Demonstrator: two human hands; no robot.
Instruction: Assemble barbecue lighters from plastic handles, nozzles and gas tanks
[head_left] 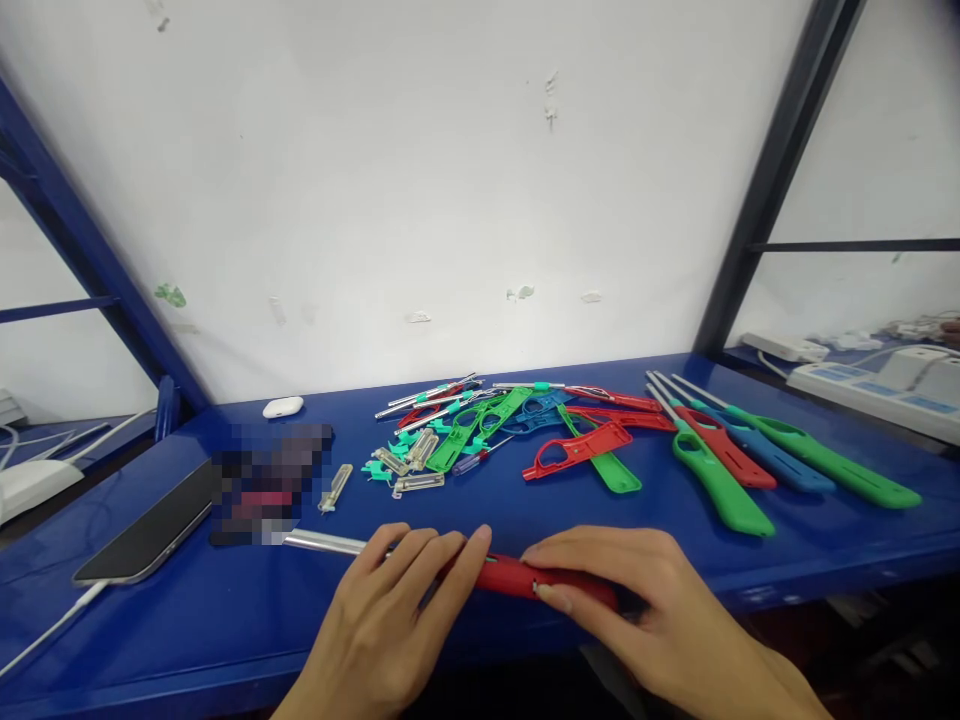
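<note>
Both hands hold one red long-necked lighter near the front edge of the blue table. My left hand wraps its front part, with the metal tube pointing left. My right hand grips the rear of the handle, its thumb pressed near a small slot. The palms hide parts of the handle. Beyond lie loose green, blue and red shell halves, such as a red half. Several clear fuel tanks lie left of a small screwdriver.
Several whole lighters lie side by side at the right. A phone with a white cable and a pixelated dark object are at the left. A white earbud case sits near the wall. Power strips stand far right.
</note>
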